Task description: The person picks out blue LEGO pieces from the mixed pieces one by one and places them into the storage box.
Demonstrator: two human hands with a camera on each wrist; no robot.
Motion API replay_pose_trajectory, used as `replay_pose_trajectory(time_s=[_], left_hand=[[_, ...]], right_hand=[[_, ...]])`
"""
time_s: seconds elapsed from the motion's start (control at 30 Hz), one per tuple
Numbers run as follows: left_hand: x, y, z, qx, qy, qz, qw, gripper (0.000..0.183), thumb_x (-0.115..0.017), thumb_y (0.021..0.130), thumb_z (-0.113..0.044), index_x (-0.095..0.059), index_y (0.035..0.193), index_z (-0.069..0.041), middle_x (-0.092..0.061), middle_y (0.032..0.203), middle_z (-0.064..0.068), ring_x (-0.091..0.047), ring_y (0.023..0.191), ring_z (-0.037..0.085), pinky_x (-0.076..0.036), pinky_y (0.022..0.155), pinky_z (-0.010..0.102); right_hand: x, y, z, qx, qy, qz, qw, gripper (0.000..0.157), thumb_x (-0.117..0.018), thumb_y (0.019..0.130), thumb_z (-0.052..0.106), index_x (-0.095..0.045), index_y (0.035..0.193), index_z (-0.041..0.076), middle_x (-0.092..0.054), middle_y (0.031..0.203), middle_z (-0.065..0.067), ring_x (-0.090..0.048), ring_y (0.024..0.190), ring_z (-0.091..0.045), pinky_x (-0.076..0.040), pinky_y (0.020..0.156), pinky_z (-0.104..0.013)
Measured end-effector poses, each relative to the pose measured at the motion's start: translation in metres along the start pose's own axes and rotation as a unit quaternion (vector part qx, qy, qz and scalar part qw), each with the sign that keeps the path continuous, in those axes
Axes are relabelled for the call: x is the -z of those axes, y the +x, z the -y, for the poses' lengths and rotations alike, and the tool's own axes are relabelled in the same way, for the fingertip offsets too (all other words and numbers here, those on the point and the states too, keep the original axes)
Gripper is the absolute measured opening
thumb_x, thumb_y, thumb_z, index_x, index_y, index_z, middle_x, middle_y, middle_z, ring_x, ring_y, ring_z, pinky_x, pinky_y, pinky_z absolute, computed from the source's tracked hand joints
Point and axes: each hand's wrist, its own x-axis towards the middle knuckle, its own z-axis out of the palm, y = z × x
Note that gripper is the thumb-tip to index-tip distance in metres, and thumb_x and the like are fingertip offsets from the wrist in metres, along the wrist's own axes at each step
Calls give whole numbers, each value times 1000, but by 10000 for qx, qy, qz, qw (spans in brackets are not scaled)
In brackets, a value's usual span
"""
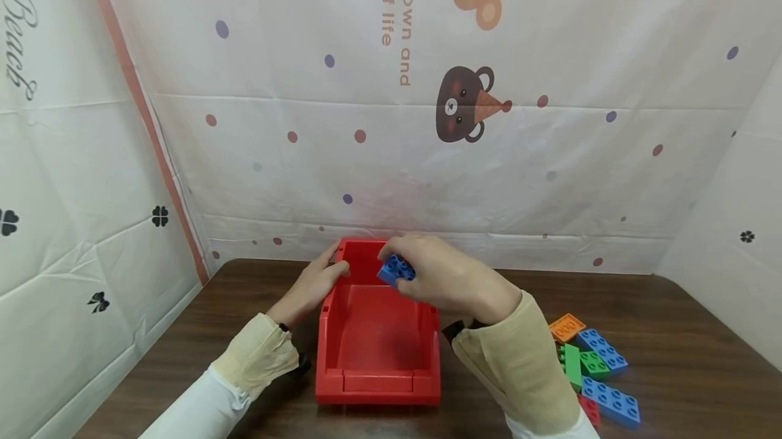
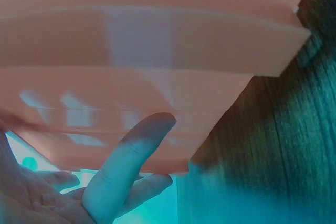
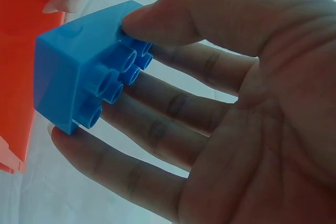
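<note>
A red open-front bin point(image 1: 379, 330) stands on the table, its inside bare in the head view. My left hand point(image 1: 318, 284) grips its far left wall, thumb over the inner side. Close up in the left wrist view, the thumb point(image 2: 131, 156) lies against the bin point(image 2: 142, 40) with other fingers behind the edge. Over the bin's far right part, my right hand point(image 1: 449, 273) holds a blue toy brick point(image 1: 394, 271). From the right wrist, that brick point(image 3: 79, 51) is pinched between thumb and fingertips, its studs turned toward the palm.
To the right on the brown table point(image 1: 501, 385) lies a loose group of bricks: an orange one point(image 1: 567, 328), blue point(image 1: 611, 400) and green ones point(image 1: 594, 363), and a red one point(image 1: 588, 410) partly behind the right sleeve. A printed cloth point(image 1: 391, 167) hangs behind the table.
</note>
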Motion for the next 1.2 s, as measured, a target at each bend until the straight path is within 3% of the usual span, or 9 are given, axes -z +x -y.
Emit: replay_pose_trajectory(time_s=[0.27,0.83,1.2], left_hand=[[2,0,1,-9,-50,27,10000,72,-52,104,-24,-24,170,-18,-68,117,23,-74,85,41,-65,75,44],[2,-3,-2,-33,-82,94,9999,73,-51,105,-26,-20,171,-16,-69,115,21,-74,81,38,-66,73,45],[1,-2,-2,-50,-10,112,9999,71,-49,106,-26,-22,171,-18,-70,100,14,-73,71,26,-65,67,39]], right_hand=[[-7,5,3,-46,13,235,9997,35,-78,93,4,-70,128,8,-65,104,0,-63,91,-16,-59,82,-29],[-21,10,10,20,-292,538,9981,36,-80,91,4,-71,125,11,-65,105,0,-61,96,-16,-59,85,-32],[-31,14,13,-58,-230,832,9963,43,-86,86,7,-72,126,13,-64,104,1,-62,94,-14,-60,82,-29]])
